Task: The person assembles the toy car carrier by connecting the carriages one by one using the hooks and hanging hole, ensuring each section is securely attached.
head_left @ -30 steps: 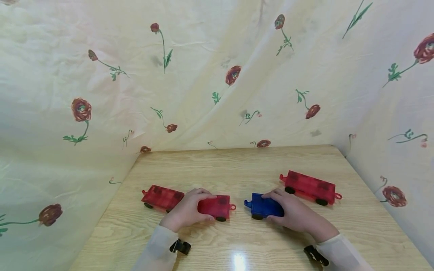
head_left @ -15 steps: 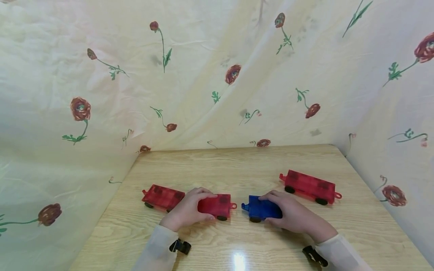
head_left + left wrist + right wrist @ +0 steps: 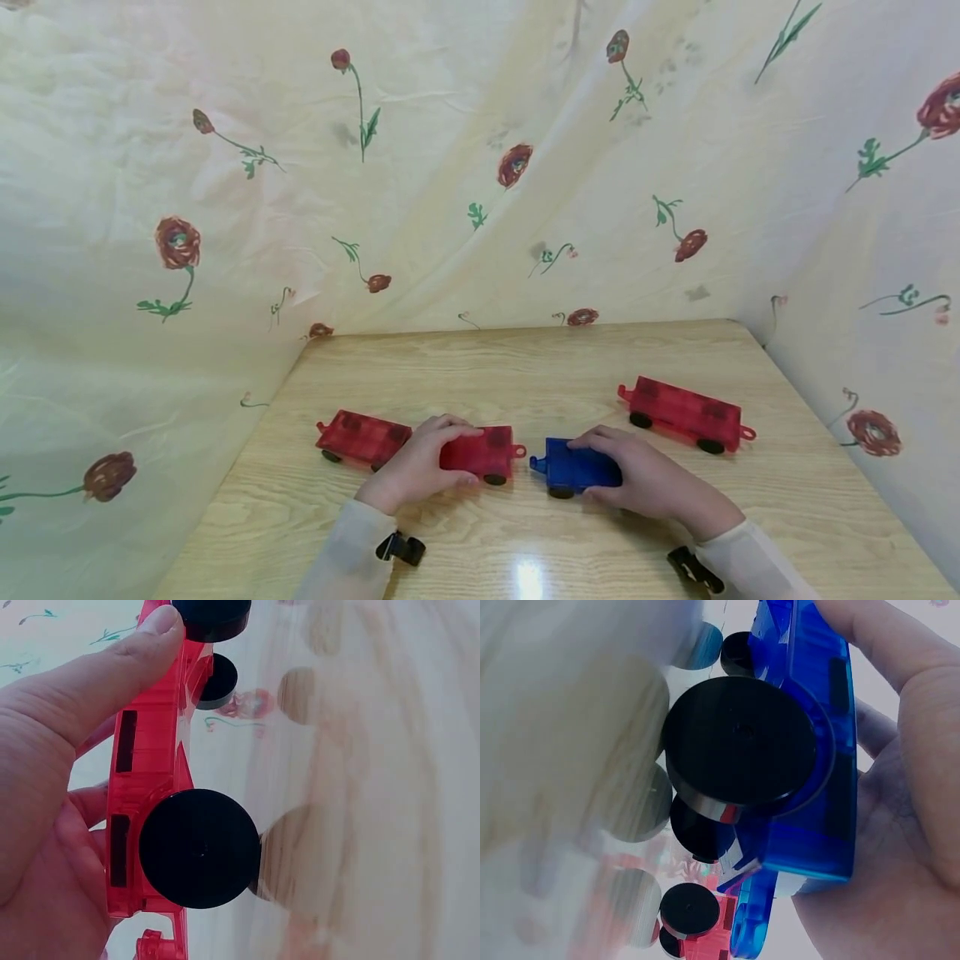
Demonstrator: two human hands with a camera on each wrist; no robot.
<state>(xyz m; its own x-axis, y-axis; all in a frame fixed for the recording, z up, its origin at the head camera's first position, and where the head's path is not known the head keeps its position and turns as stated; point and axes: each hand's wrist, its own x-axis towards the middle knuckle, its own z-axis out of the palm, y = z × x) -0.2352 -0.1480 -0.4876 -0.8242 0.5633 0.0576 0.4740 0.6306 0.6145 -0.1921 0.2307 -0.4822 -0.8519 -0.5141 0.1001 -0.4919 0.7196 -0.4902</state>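
Head view: The left hand [image 3: 415, 467] was clamped on the middle red wagon [image 3: 489, 452]. The right hand [image 3: 651, 473] was clamped on the blue wagon [image 3: 562, 465]. Both wagons stood upright on the wooden table [image 3: 487, 375]. The red ring [image 3: 514, 451] faced the blue hook [image 3: 537, 464]; the two parts were near each other but apart. The left red wagon [image 3: 365, 436] had its inner end behind the left hand; its coupling state could not be determined. The right red wagon [image 3: 686, 412] stood beyond the right hand, hook end toward the left. A floral cloth [image 3: 435, 183] bounded the rear and both sides.

Left wrist view: The thumb lay against the red side wall, near the black wheels [image 3: 199, 847].

Right wrist view: The thumb contacted the blue body. Part of a red wagon showed past the hook.
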